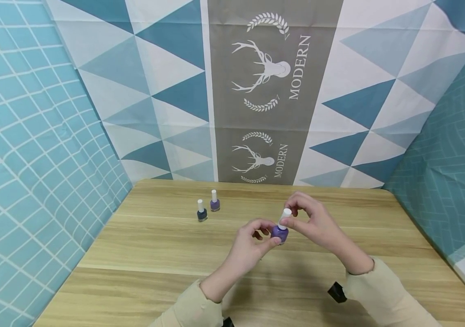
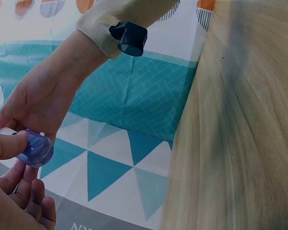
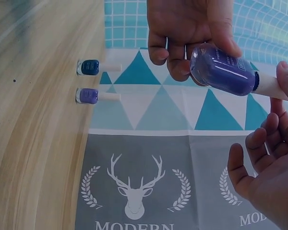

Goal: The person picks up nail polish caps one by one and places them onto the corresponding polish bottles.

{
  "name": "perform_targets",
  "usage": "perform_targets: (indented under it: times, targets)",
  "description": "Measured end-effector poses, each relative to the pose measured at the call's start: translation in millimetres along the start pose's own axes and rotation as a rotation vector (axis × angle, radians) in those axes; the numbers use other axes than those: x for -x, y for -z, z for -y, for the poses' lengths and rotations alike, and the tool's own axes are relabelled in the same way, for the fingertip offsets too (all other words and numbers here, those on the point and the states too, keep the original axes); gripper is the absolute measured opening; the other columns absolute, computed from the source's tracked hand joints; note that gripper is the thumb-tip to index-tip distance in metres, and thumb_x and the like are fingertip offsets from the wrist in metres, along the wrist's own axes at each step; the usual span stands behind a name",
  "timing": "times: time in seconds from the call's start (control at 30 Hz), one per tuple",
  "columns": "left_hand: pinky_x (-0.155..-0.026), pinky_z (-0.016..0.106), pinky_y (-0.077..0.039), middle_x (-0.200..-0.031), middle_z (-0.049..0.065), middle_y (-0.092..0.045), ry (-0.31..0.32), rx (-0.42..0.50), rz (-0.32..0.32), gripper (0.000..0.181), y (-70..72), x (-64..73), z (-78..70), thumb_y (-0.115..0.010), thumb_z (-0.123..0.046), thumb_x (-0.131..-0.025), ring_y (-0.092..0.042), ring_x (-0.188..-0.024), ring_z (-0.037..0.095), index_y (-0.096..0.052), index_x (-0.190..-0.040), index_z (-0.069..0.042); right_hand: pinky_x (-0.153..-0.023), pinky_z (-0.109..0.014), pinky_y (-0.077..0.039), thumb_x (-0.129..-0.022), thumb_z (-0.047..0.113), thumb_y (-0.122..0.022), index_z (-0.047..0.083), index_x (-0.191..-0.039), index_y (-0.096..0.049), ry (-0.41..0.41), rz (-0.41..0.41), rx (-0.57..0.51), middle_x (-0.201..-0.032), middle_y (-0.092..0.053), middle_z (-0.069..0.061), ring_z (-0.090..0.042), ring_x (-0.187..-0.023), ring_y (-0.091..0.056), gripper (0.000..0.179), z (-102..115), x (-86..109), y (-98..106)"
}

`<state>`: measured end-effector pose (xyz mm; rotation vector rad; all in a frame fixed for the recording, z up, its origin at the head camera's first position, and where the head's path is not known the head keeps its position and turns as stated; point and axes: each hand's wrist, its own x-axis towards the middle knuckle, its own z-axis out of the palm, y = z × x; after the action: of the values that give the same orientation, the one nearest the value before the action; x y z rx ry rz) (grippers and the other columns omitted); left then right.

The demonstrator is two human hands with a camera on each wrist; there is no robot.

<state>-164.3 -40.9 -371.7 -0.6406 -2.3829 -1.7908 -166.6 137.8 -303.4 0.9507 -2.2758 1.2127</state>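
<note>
A bottle of purple nail polish (image 1: 279,233) with a white cap (image 1: 284,218) is held above the table in the head view. My left hand (image 1: 250,240) pinches the glass body between thumb and fingers. The thumb and fingers of my right hand (image 1: 313,221) grip the white cap. In the right wrist view the purple nail polish bottle (image 3: 223,71) lies nearly sideways, the cap still at its neck. The left wrist view shows the bottle's rounded base (image 2: 38,151) beside my left thumb.
On the wooden table (image 1: 142,245), a dark blue nail polish bottle (image 1: 201,214) and another purple nail polish bottle (image 1: 215,205) stand upright toward the back left. Patterned cloth (image 1: 253,91) hangs behind the table's far edge. Black wrist devices (image 1: 337,292) sit at the sleeves.
</note>
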Motion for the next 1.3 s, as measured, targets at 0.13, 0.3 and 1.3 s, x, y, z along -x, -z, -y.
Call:
perform_targets:
  times: [0.13,0.3,1.3]
  targets:
    - [-0.076,0.028,-0.045,-0.093,-0.002,-0.065,-0.005,0.002,0.007,0.021,-0.4,0.0,2.9,-0.073,-0.022,-0.083,-0.054,-0.087,0.015,-0.067,-0.100,-0.013,-0.067,-0.023,-0.041,-0.072,-0.007,-0.074,0.008,-0.084,-0.058,-0.029,0.005,0.010,-0.082,-0.049,0.005,-0.019,-0.073,-0.047,0.026,-1.3,0.8,-1.6]
    - [-0.076,0.029,-0.046,-0.095,-0.001,-0.066,-0.008,0.003,0.006,0.020,0.3,0.2,3.5,-0.073,-0.020,-0.083,-0.055,-0.088,0.016,-0.067,-0.101,-0.012,-0.069,-0.024,-0.042,-0.074,-0.003,-0.075,0.010,-0.095,-0.062,-0.059,0.028,0.022,-0.085,-0.052,0.005,-0.016,-0.076,-0.048,0.027,-21.5,5.7,-5.1]
    - [-0.079,0.040,-0.048,-0.099,0.005,-0.067,-0.019,0.001,0.014,0.022,4.0,2.6,-4.0,-0.068,-0.011,-0.086,-0.057,-0.092,0.025,-0.068,-0.107,-0.006,-0.071,-0.027,-0.047,-0.091,-0.004,-0.055,0.009,-0.114,-0.062,0.095,0.184,-0.103,-0.109,-0.060,-0.003,-0.012,-0.096,-0.055,0.028,-31.8,7.6,4.1]
